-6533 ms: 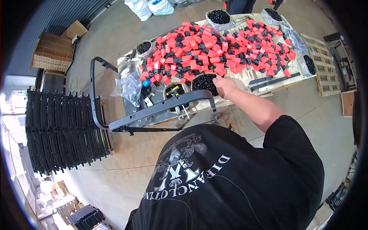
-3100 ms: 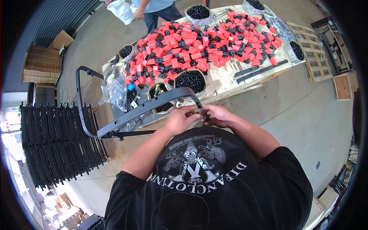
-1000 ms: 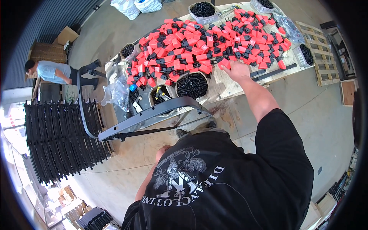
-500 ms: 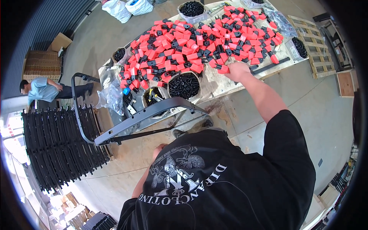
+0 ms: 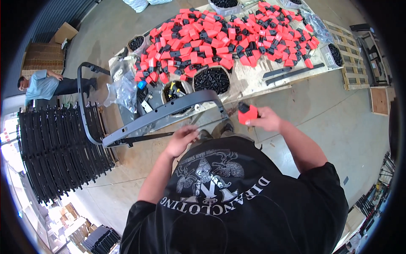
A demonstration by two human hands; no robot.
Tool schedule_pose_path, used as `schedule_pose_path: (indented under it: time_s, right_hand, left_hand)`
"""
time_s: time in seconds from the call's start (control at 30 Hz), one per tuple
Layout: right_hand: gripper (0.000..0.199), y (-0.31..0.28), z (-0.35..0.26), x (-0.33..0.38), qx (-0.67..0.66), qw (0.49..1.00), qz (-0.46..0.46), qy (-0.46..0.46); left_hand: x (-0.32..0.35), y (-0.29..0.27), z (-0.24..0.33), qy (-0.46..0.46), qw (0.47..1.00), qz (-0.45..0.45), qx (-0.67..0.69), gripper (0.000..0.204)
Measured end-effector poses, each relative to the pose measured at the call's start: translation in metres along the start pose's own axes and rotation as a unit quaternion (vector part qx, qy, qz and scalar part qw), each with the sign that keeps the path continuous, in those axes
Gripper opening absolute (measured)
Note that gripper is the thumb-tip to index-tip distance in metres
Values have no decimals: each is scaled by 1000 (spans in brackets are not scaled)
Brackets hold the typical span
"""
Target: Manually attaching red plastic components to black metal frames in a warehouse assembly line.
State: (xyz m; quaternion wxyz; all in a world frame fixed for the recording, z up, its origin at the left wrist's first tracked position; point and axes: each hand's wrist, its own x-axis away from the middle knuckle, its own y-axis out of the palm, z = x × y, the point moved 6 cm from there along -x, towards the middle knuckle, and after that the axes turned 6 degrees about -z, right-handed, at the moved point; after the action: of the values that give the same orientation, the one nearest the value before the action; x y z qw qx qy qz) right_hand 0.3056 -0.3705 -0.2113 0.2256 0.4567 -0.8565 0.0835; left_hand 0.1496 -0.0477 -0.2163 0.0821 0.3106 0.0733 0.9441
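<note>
Right hand [image 5: 265,122] has its fingers clamped on a red-and-black block [image 5: 248,113]; left hand [image 5: 182,139], fingers apart, rests by the grey frame [image 5: 169,112] — unsteadied, that frame could slip.

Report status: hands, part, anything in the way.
Right hand grips red-and-black clip. Left hand open, at grey frame. Nothing between clip and frame.

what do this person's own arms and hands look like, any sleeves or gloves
Both hands are bare, no gloves: the left hand and the right hand. The forearms are bare too. Short black sleeves of a black t-shirt end above the elbows. The shirt carries a pale printed graphic with lettering. No watch, rings or wristbands can be made out.
</note>
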Motion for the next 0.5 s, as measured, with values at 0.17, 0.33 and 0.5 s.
schedule_pose_path:
  time_s: [0.17,0.33,0.5]
  right_hand:
    - [59,85,-52,-12,296,951,-83,-22]
    - [54,125,-61,-42,312,949,-43,25]
    - [53,154,-63,-42,266,959,-38,87]
  left_hand:
    - [-22,56,70,55,992,-95,-60,47]
    - [-13,30,51,89,977,-57,-187,42]
    - [32,-58,4,121,982,134,-46,35]
